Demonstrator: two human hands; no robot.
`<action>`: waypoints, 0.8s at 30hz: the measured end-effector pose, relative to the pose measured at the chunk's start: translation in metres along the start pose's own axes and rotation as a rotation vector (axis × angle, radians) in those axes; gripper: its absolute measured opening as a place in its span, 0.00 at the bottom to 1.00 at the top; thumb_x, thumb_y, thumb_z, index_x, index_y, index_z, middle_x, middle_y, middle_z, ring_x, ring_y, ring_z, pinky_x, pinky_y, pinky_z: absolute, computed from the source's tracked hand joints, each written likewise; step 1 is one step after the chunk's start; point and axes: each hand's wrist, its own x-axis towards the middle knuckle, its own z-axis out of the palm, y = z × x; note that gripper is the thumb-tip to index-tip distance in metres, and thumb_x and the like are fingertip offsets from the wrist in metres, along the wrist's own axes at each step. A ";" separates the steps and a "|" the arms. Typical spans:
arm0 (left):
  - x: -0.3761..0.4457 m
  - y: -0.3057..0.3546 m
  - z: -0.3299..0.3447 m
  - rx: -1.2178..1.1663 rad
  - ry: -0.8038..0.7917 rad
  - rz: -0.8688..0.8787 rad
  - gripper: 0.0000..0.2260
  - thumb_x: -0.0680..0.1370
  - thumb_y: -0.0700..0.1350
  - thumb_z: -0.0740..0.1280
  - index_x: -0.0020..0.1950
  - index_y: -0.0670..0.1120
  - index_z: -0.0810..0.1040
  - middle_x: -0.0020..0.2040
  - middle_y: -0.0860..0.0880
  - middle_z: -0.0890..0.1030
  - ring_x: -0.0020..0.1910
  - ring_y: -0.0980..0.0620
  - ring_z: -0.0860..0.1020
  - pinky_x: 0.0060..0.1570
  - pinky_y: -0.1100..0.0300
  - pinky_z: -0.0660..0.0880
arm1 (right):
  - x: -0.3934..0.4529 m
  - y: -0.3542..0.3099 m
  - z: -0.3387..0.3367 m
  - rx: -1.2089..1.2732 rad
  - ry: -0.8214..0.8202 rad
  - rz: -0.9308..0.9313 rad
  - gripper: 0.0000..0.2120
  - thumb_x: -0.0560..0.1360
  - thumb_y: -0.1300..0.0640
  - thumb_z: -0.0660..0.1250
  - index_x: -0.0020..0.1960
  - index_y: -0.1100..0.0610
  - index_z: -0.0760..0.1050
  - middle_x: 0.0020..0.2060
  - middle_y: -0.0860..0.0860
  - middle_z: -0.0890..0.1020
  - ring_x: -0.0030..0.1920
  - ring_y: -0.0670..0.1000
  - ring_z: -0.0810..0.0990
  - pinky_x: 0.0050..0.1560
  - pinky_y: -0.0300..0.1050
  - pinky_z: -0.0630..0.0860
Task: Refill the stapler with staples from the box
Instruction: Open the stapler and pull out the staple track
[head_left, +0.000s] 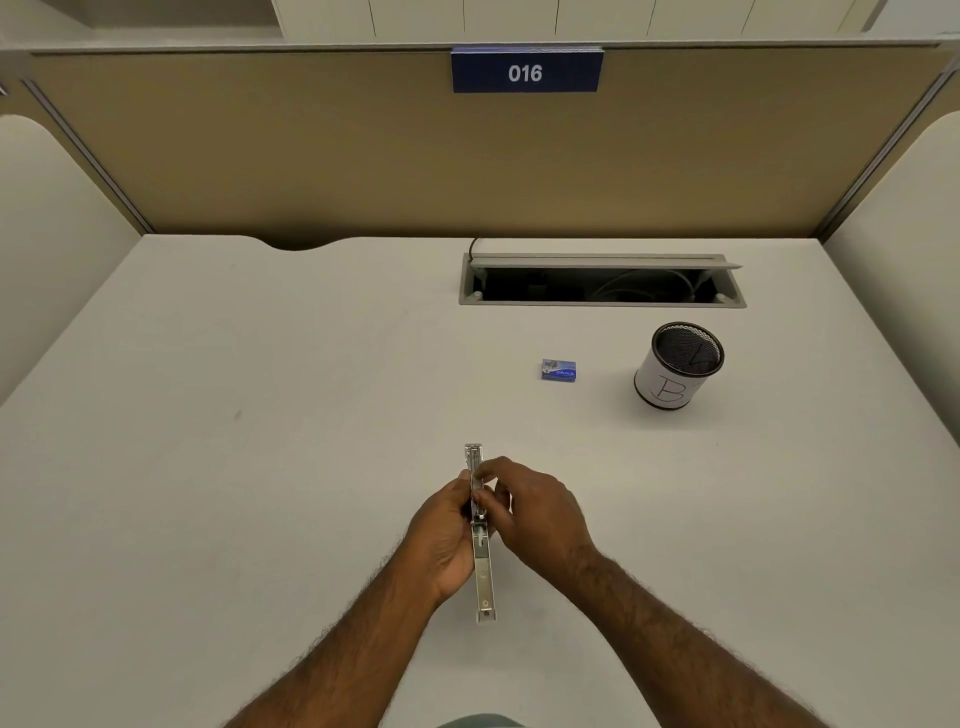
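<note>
Metal stapler opened out flat, gripped by left hand near desk front; right hand fingertips pinched on its magazine. Blue staple box well beyond, closed.

Pale desk, small blue staple box lying flat, mesh pen cup upright near it, well apart from desk's front edge
</note>
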 end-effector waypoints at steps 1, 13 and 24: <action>0.000 0.000 0.001 -0.013 -0.008 -0.005 0.11 0.80 0.44 0.61 0.54 0.40 0.80 0.47 0.43 0.82 0.42 0.50 0.83 0.45 0.58 0.77 | -0.001 0.000 0.000 0.004 0.003 0.008 0.09 0.77 0.46 0.62 0.56 0.45 0.74 0.38 0.41 0.78 0.37 0.42 0.75 0.39 0.40 0.72; 0.004 -0.007 -0.007 -0.028 0.110 -0.112 0.07 0.78 0.38 0.63 0.49 0.40 0.80 0.34 0.46 0.83 0.29 0.54 0.80 0.34 0.63 0.72 | 0.006 -0.004 0.004 -0.104 -0.161 0.143 0.10 0.76 0.47 0.63 0.55 0.44 0.77 0.49 0.43 0.82 0.49 0.47 0.80 0.49 0.47 0.77; 0.001 -0.015 -0.015 0.122 0.207 -0.135 0.08 0.79 0.39 0.63 0.44 0.41 0.81 0.30 0.48 0.79 0.24 0.55 0.74 0.28 0.61 0.68 | 0.006 0.000 0.006 -0.014 -0.281 0.208 0.04 0.73 0.51 0.67 0.48 0.46 0.77 0.42 0.42 0.77 0.44 0.45 0.76 0.43 0.44 0.74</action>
